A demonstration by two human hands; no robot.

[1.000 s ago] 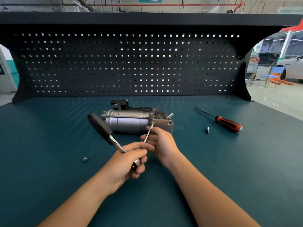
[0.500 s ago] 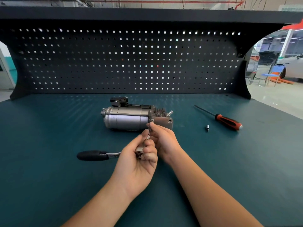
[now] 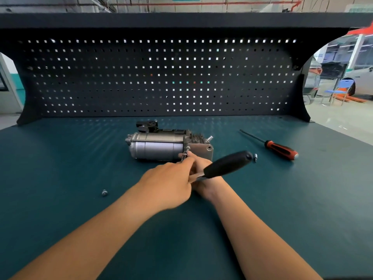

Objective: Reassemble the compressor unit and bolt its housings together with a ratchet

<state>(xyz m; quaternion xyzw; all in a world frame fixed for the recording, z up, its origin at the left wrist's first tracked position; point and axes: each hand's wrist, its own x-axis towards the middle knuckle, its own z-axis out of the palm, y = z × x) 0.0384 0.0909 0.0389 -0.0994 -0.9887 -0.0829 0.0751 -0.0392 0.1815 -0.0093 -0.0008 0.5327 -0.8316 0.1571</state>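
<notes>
Teal bench (image 3: 60, 158) fronts a black pegboard (image 3: 141, 77), and the compressor (image 3: 159, 147) lies at the bench's middle. The left hand (image 3: 169, 182) grips the ratchet (image 3: 226, 164) near its head, its handle pointing right. The right hand (image 3: 199, 161) sits just behind, touching the compressor; I cannot tell its grip.
</notes>
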